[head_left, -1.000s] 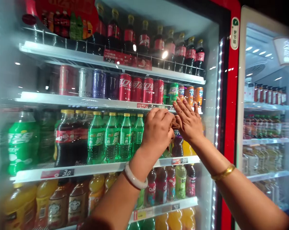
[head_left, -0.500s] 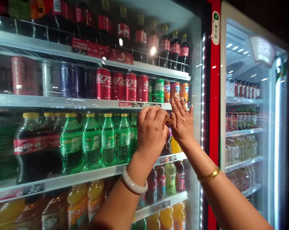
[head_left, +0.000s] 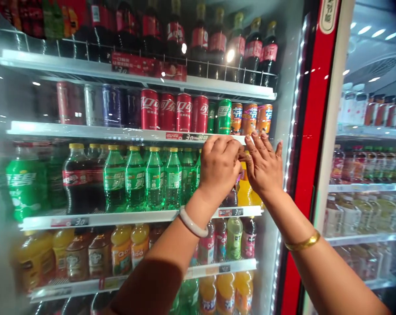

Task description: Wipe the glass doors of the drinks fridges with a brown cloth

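Note:
Both of my hands are raised before the glass front of a drinks fridge. My left hand (head_left: 219, 168), with a pale bangle (head_left: 193, 223) on the wrist, is curled, its fingertips turned away. Something brownish shows at its fingertips, too small to make out; it may be a reflection. Beside it my right hand (head_left: 266, 170) is spread flat at the glass, fingers up, with a gold bracelet (head_left: 303, 242) below. Just above the hands, behind the glass, are orange cans (head_left: 265, 117), a green can (head_left: 224, 116) and red cola cans (head_left: 184, 111).
Green soda bottles (head_left: 154, 181) line the shelf left of my hands. Cola bottles (head_left: 253, 50) stand on the top shelf, orange drinks (head_left: 226, 291) low down. A red door frame (head_left: 311, 113) runs on the right, with a second lit fridge (head_left: 365, 188) beyond.
The view has turned so the shelves face me more squarely, and more of the fridge's left side shows. Both hands appear slightly farther right, their poses about the same.

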